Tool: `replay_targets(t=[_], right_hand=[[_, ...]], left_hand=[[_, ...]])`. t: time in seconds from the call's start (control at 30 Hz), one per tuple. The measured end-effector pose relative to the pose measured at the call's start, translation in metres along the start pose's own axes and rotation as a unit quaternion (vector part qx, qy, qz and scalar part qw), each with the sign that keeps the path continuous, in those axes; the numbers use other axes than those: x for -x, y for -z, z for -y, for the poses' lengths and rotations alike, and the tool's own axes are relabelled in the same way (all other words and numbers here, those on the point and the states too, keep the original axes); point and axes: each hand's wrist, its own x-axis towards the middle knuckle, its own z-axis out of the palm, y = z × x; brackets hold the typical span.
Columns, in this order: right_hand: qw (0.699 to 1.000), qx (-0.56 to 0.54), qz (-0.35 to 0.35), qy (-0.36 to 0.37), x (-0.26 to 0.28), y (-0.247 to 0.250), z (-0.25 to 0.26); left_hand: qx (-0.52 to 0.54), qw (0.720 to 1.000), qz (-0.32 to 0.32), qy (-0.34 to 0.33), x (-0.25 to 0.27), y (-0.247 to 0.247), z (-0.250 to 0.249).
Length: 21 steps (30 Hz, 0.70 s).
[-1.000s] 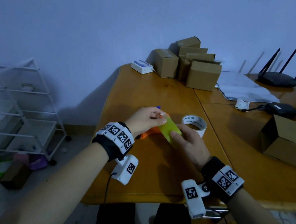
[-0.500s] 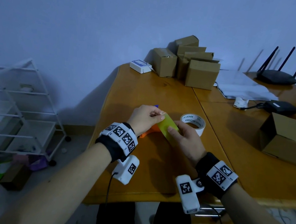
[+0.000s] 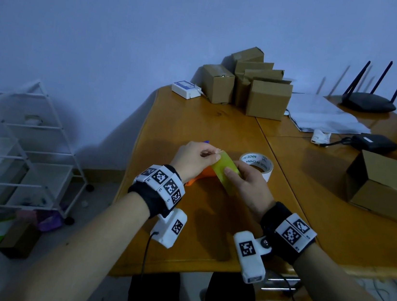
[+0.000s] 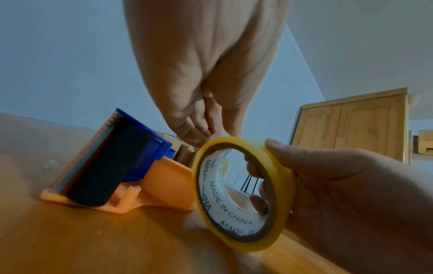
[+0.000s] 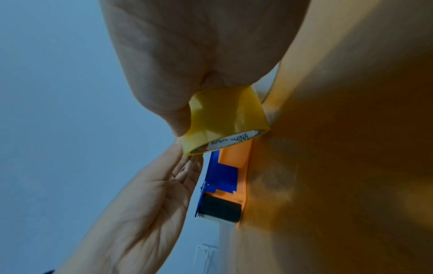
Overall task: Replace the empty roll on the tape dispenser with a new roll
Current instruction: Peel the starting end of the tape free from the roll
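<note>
My right hand (image 3: 232, 170) grips the new yellow tape roll (image 3: 223, 172), thumb on its outer face and fingers through the white core (image 4: 211, 194). It holds the roll on edge just above the table. My left hand (image 3: 213, 155) pinches at the roll's top edge with thumb and fingertips (image 4: 199, 133). The orange and blue tape dispenser (image 4: 161, 185) lies on its side on the table under and behind my left hand, its black roller (image 4: 103, 166) and toothed blade showing. An empty white tape core (image 3: 254, 157) lies flat just beyond my right hand.
The wooden table (image 3: 197, 114) carries several cardboard boxes (image 3: 267, 98) at the back, a large open box (image 3: 389, 185) at the right, papers, a black router (image 3: 368, 102) and a cabled black device (image 3: 375, 143). A white wire rack (image 3: 24, 142) stands on the floor at the left.
Both hands stay in the same spot with the yellow roll. My left fingertips have shifted from lying over the roll's top to pinching at its edge.
</note>
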Motion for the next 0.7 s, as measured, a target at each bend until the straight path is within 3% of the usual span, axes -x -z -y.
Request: replay_targets(t=[0.1,0.4,0.7], right_hand=[[1.000,0.004,0.004,0.005,0.0007,0.0015,-0.0002],[1.000,0.010,0.000,0.001,-0.0006,0.0017,-0.0022],[1.000,0.017,0.006,0.001,-0.0015,-0.0012,-0.0011]], left_hand=[[0.031,0.999,0.022,0.015,-0.0026,0.0011,0.0018],[0.024,0.999,-0.042,-0.005,-0.0006,-0.0019,-0.0015],[0.016,0.999,-0.049,-0.003,0.0014,0.0009,-0.0018]])
